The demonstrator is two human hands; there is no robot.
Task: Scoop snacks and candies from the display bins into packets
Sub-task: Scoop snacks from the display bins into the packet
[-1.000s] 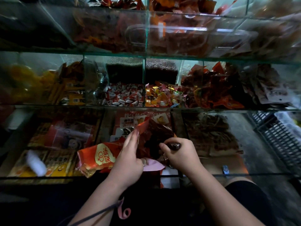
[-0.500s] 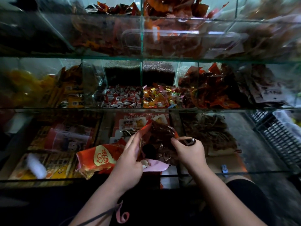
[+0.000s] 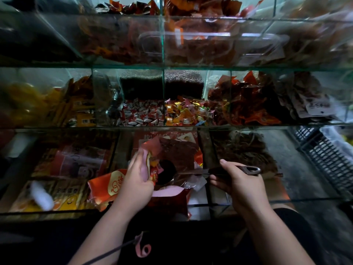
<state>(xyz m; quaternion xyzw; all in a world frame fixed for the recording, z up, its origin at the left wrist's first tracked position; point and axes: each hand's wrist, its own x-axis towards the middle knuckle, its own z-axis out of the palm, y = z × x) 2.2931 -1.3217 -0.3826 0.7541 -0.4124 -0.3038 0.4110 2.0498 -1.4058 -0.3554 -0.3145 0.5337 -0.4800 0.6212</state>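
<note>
My left hand (image 3: pixel 136 180) grips the rim of a red packet (image 3: pixel 107 186) with a pink inner lining, holding its mouth open over the bottom shelf. My right hand (image 3: pixel 235 183) holds the dark handle of a scoop (image 3: pixel 242 170); the handle's end sticks out to the right and the scoop's bowl (image 3: pixel 166 174) sits at the packet's mouth. Red and orange wrapped sweets show inside the packet. Two bins on the middle shelf hold white-and-red candies (image 3: pixel 142 115) and mixed yellow candies (image 3: pixel 183 113).
Glass shelves (image 3: pixel 172 128) with glass dividers stack above the hands. Red snack packs (image 3: pixel 246 104) fill the bin at right, yellow packs (image 3: pixel 72 109) the left. Dried brown snacks (image 3: pixel 242 148) lie right of the packet. A black crate (image 3: pixel 328 155) stands far right.
My right hand has swung the scoop's handle out to the right and level. The packet's mouth has opened wider under my left hand, showing sweets inside.
</note>
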